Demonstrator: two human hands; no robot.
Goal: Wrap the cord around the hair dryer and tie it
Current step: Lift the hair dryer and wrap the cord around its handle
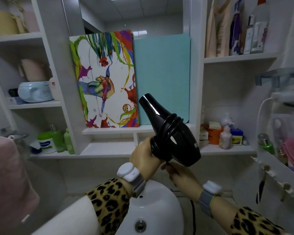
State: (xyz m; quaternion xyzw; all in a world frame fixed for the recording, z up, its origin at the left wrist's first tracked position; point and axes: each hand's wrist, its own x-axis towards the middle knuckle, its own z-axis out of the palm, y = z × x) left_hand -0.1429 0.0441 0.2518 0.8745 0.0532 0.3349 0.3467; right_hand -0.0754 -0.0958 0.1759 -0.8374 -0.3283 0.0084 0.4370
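A glossy black hair dryer [161, 119] is held up over the sink, nozzle pointing up and to the left. Several turns of black cord [170, 126] loop around its body and handle. My left hand [143, 155] grips the handle with its fingers curled round it and the coils there. My right hand [178, 174] is just below the dryer's rear end and pinches the cord where it leaves the handle. A loose stretch of cord [193, 216] hangs down below my right wrist.
A white sink [159, 200] lies under my hands. Behind are a colourful painted board [105, 78] and a teal panel [161, 78]. Shelves left and right hold bottles and jars. A pink towel [5, 175] hangs at left; a white rack [278, 167] stands at right.
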